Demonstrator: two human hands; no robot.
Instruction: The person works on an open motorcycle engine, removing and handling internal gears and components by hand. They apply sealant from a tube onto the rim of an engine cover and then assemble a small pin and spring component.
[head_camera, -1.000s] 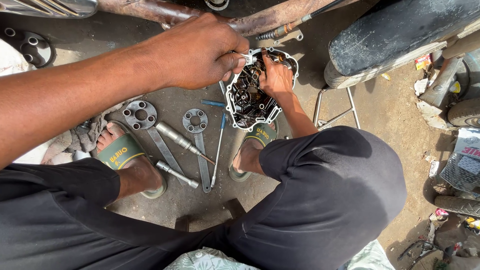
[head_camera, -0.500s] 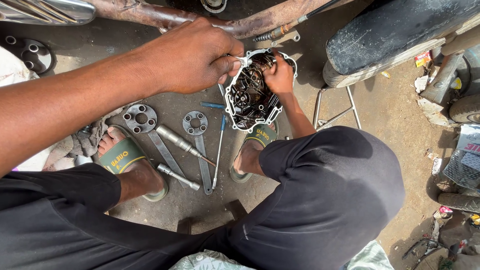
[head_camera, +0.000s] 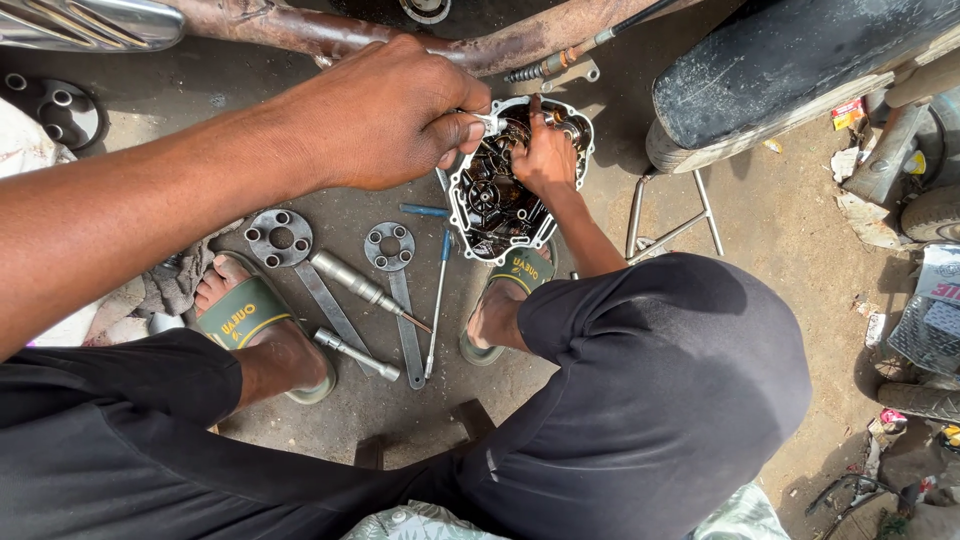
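Both hands at the open engine case (head_camera: 520, 180): left hand (head_camera: 385, 115) fingers pinch a small metal part, right hand (head_camera: 545, 155) fingers inside, grip unclear. Cover off, tools (head_camera: 395, 290) on ground; reassembly probably pending.

Both hands (head_camera: 390, 115) (head_camera: 545, 155) at oily engine cover (head_camera: 480, 200); tools (head_camera: 400, 290) on ground between sandalled feet.

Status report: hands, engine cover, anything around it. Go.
Left hand pinching small metal part at cover rim. Right hand inside cover. Tools beside it.
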